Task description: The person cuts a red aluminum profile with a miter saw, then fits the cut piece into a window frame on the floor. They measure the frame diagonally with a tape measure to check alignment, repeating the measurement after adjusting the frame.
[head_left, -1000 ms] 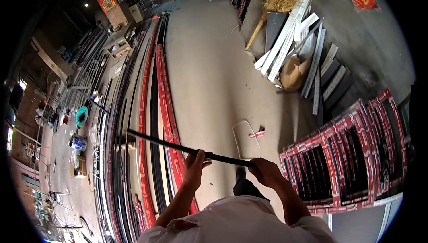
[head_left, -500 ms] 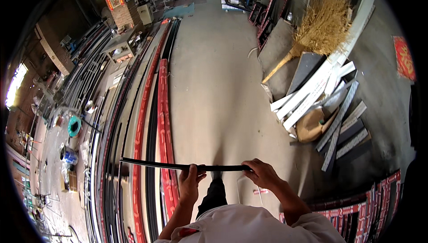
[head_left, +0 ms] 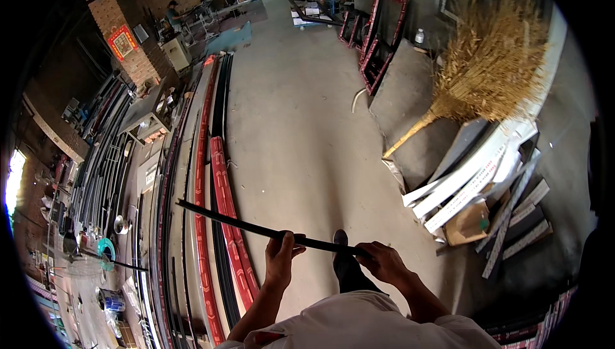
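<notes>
Both hands, left (head_left: 282, 260) and right (head_left: 382, 262), outstretched, grip closed around a black bar (head_left: 256, 228)

A workshop with a bare concrete floor (head_left: 301, 124). Long red and black metal strips (head_left: 214, 176) lie side by side along its left edge, beside racks of dark bars (head_left: 102, 137). A straw broom (head_left: 474, 73) leans against the right wall. White profiles (head_left: 474, 176) are stacked near a cardboard box (head_left: 467, 224). Red frames (head_left: 381, 35) stand further back, near a brick pillar (head_left: 125, 25).
</notes>
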Tool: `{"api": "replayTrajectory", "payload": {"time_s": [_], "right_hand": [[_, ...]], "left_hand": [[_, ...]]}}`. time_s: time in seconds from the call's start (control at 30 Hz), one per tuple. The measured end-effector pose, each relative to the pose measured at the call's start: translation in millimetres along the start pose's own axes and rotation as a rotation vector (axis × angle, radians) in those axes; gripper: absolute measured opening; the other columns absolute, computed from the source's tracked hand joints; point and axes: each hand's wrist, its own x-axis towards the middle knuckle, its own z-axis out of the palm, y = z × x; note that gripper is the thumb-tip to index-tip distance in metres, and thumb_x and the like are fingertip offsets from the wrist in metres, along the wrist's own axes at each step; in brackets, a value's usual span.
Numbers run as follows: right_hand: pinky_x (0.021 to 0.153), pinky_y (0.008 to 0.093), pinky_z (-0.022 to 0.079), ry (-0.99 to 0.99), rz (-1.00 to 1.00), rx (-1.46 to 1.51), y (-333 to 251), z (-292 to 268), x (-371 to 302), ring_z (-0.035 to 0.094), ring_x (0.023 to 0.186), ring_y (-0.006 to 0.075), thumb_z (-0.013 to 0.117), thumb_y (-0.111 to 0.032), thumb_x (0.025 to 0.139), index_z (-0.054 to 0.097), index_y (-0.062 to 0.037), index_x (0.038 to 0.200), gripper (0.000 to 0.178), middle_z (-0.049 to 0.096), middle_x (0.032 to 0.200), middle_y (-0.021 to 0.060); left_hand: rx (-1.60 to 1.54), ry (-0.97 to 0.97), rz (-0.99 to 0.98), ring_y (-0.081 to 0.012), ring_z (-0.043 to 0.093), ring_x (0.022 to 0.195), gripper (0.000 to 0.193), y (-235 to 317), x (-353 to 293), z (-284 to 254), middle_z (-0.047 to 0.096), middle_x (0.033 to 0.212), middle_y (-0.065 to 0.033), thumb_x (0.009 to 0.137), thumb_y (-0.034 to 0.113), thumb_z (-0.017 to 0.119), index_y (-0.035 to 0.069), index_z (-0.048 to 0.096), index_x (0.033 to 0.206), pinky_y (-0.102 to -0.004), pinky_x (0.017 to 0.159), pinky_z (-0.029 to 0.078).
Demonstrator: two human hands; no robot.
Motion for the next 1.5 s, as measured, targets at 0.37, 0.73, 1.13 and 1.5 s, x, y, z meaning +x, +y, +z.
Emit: {"api": "replayTrajectory", "payload": {"time_s": [0.37,0.73,1.13,1.5], "right_hand": [[0.079,0.0457,0.057,-0.254,-0.367,-0.161,21,-63,473,0.069,0.092,0.0326,0.064,-0.037,0.103,0.067,-0.0109,0.122,0.032,0.069,0.095,0.0114],[0.081,0.0467,0.056,-0.246,-0.171,-0.144,79,-90,859,0.069,0.093,0.0344,0.063,-0.038,0.104,0.067,-0.0124,0.124,0.033,0.069,0.097,0.0132],[0.085,0.0433,0.057,-0.027,-0.046,-0.013,109,-185,1244,0.071,0.097,0.0345,0.070,-0.025,0.099,0.070,-0.0108,0.126,0.030,0.072,0.104,0.0145],[0.071,0.0472,0.056,-0.203,-0.376,-0.155,162,-265,1676,0.068,0.085,0.0332,0.065,-0.038,0.103,0.066,-0.0111,0.114,0.030,0.066,0.086,0.0110]], "left_hand": [[-0.220,0.325,-0.018,-0.0176,0.073,0.085,0.024,86,342,-16,0.076,0.109,-0.0141,0.109,0.030,0.059,0.006,0.062,0.114,-0.0332,0.078,0.061],[-0.262,0.237,-0.107,-0.0177,0.073,0.087,0.026,134,768,-12,0.076,0.108,-0.0147,0.108,0.028,0.059,0.003,0.063,0.115,-0.0334,0.079,0.061],[0.035,-0.012,0.000,-0.0181,0.072,0.090,0.034,290,1229,67,0.074,0.112,-0.0170,0.110,0.031,0.056,-0.002,0.060,0.120,-0.0334,0.083,0.061],[-0.131,0.273,0.018,-0.0175,0.074,0.084,0.039,361,1555,96,0.075,0.112,-0.0167,0.109,0.034,0.059,0.000,0.059,0.129,-0.0306,0.076,0.062]]}}
